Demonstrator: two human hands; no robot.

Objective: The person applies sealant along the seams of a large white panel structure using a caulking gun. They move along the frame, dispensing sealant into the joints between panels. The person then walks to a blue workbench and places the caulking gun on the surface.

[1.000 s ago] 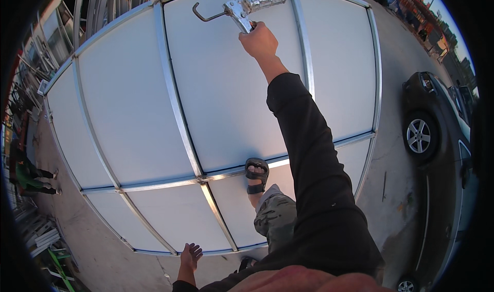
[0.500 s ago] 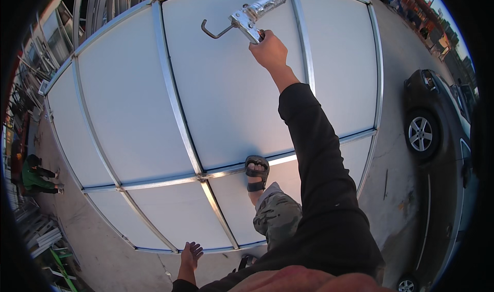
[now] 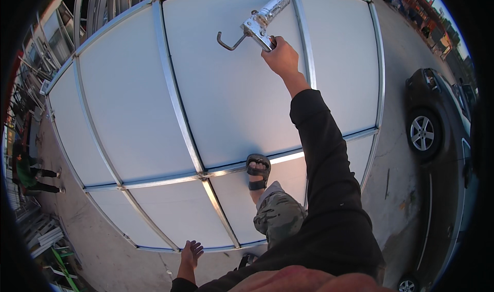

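Note:
My right hand [image 3: 282, 59] reaches out over a large white panel [image 3: 226, 101] and is wrapped round the handle of a silver caulking gun [image 3: 257, 25]. The gun's barrel points up and to the right, and its bent hooked rod sticks out to the left. Metal frame bars [image 3: 180, 118] cross the panel. At the near edge of the panel hovers my left hand [image 3: 191, 253], fingers spread, with nothing in it. My sandalled foot [image 3: 258, 171] rests on the cross bar, and the other foot is mostly hidden below.
A dark car [image 3: 442, 153] is parked on the right. A person in green [image 3: 27, 171] is at the far left, near stacked metal profiles [image 3: 49, 238]. More long metal bars [image 3: 100, 9] lean beyond the panel's far left edge.
My right hand has shifted right and slightly nearer, carrying the caulking gun with it. My left hand has hardly moved. The person in green looks more upright than before.

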